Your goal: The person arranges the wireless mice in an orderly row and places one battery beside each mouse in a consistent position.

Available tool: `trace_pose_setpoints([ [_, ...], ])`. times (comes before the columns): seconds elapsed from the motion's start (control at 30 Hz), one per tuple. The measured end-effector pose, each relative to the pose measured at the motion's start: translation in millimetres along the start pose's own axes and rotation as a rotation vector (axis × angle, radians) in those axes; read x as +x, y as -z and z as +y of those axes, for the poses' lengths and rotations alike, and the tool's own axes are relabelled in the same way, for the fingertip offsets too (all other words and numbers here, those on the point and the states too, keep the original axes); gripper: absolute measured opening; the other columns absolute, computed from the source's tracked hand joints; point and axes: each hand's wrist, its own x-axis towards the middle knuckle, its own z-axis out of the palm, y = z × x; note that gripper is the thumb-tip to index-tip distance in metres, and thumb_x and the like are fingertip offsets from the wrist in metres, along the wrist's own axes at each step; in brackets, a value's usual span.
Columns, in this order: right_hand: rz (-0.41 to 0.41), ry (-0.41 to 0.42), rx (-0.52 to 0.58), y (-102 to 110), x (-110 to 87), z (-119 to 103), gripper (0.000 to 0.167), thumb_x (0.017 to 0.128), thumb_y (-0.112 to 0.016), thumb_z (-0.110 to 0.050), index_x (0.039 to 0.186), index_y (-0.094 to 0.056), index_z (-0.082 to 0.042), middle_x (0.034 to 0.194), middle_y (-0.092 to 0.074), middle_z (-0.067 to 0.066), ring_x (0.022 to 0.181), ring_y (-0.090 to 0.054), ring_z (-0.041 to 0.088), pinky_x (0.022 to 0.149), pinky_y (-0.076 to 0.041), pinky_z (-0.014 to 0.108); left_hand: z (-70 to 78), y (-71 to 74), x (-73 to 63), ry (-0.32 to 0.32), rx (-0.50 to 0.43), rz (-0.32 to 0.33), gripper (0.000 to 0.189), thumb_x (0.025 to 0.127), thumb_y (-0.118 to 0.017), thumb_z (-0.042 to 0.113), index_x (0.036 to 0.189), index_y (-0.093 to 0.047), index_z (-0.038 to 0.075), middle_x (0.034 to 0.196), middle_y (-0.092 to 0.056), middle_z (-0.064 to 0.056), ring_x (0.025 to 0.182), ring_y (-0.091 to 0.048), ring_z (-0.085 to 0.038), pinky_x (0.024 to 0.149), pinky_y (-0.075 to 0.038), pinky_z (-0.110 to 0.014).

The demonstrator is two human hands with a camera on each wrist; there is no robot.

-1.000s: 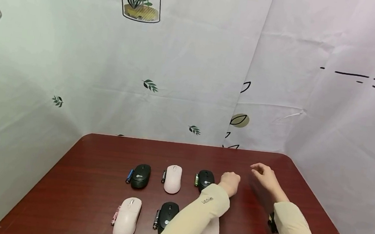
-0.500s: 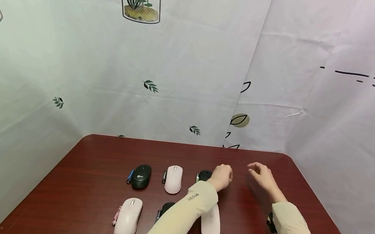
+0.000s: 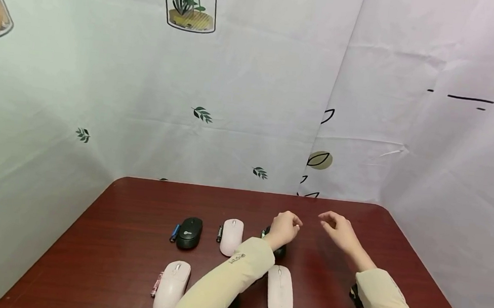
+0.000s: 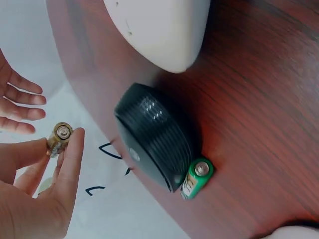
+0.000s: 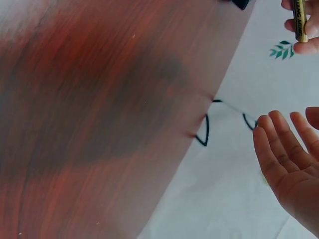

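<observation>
My left hand (image 3: 283,228) is raised near the back right mouse and pinches a gold-coloured battery (image 4: 60,138) between thumb and fingers. That battery (image 5: 300,21) also shows at the top right of the right wrist view. To its right, my right hand (image 3: 342,234) hovers with fingers apart and nothing in them, palm visible in the right wrist view. Below the left hand sits a black mouse (image 4: 154,134), with a green battery (image 4: 198,178) beside it. A white mouse (image 3: 280,293) lies in front of that, with no battery visible beside it.
At the back left are a black mouse (image 3: 189,233) with a blue battery (image 3: 175,233) and a white mouse (image 3: 232,238) with a dark battery (image 3: 219,233). At the front left, a white mouse (image 3: 171,290) has a red-and-white battery (image 3: 157,284). The left sleeve mostly hides another black mouse.
My left hand has moved left and slightly up, and its sleeve now covers most of the front black mouse while uncovering the front right white one. My right hand has drifted slightly left.
</observation>
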Motion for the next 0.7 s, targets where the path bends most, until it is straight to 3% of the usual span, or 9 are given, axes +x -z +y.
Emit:
trace_pose_setpoints([
  [0.13, 0.006, 0.006, 0.004, -2, -1.9, -9, 0.017, 0.091, -0.057, -0.001, 0.106, -0.063, 0.004, 0.099, -0.067, 0.021, 0.081, -0.061, 0.021, 0.065, -0.048, 0.027, -4.3, 9.0, -3.5, -0.013, -0.021, -0.019, 0.02, 0.081, -0.064, -0.002, 0.097, -0.073, 0.003, 0.094, -0.072, -0.008, 0.07, -0.065, -0.017, 0.056, -0.045, -0.02],
  [0.3, 0.008, 0.032, 0.008, -5, -3.6, -19, 0.016, 0.091, -0.058, -0.003, 0.105, -0.064, 0.002, 0.097, -0.068, 0.016, 0.079, -0.061, 0.019, 0.064, -0.047, 0.026, -14.1, 19.5, -7.9, -0.012, -0.049, -0.02, 0.022, 0.077, -0.066, -0.004, 0.097, -0.073, 0.003, 0.079, -0.071, -0.008, 0.06, -0.062, -0.011, 0.054, -0.046, -0.018],
  [0.43, -0.003, 0.042, 0.01, -7, -5.8, -27, 0.016, 0.091, -0.059, -0.004, 0.105, -0.064, 0.001, 0.097, -0.068, 0.015, 0.079, -0.061, 0.018, 0.064, -0.047, 0.025, -22.0, 27.5, -13.3, 0.004, -0.059, -0.022, 0.017, 0.078, -0.07, 0.0, 0.095, -0.073, 0.003, 0.072, -0.067, -0.005, 0.062, -0.059, -0.011, 0.058, -0.047, -0.019],
  [0.7, -0.025, 0.066, 0.016, -12, -7.5, -41, 0.016, 0.09, -0.058, -0.003, 0.105, -0.064, 0.0, 0.096, -0.069, 0.014, 0.078, -0.061, 0.015, 0.064, -0.047, 0.025, -32.2, 38.2, -22.1, 0.013, -0.154, -0.073, 0.017, 0.08, -0.071, 0.003, 0.097, -0.071, 0.0, 0.069, -0.06, -0.004, 0.059, -0.054, -0.008, 0.051, -0.047, -0.02],
])
